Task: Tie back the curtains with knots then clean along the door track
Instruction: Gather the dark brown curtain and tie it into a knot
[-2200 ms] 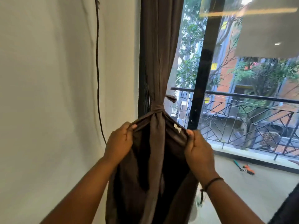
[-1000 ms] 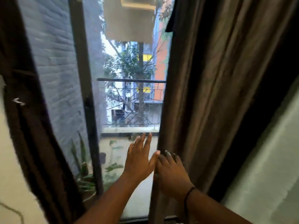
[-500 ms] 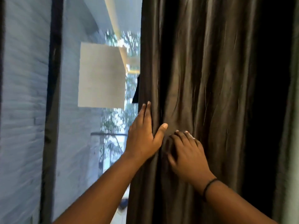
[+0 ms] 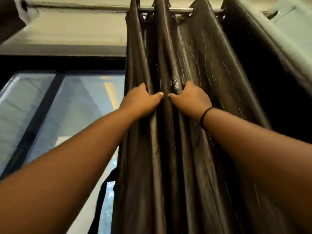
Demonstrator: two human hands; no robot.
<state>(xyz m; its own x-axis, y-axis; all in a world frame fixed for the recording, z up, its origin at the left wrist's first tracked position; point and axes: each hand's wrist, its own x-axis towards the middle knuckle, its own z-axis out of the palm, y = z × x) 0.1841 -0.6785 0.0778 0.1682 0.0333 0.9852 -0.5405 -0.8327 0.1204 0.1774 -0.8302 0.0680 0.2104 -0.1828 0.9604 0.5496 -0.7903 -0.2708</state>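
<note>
At the left of the frame the glass door [image 4: 42, 105] fills the lower and middle area, its dark frame [image 4: 33, 125] slanting across the pane, with a pale wall band above it. From the lower left a bare forearm reaches up to the left hand [image 4: 141, 101] near the centre, whose fingers are curled into the folds of the dark brown curtain [image 4: 194, 149], the thumb pointing right along the fabric. Just beside it, with one narrow pleat between the two thumbs, the right hand [image 4: 190, 100] is likewise clenched on a bunch of the same cloth; its fingertips are buried in the folds, so how deep the grip goes is hard to tell. A black band [image 4: 205, 115] circles that wrist. The curtain hangs in long shiny pleats through the centre and right of the frame, from the metal rod [image 4: 179, 10] at the top edge down past the bottom. At the far right a paler curtain [image 4: 287, 31] shows in the upper corner.
</note>
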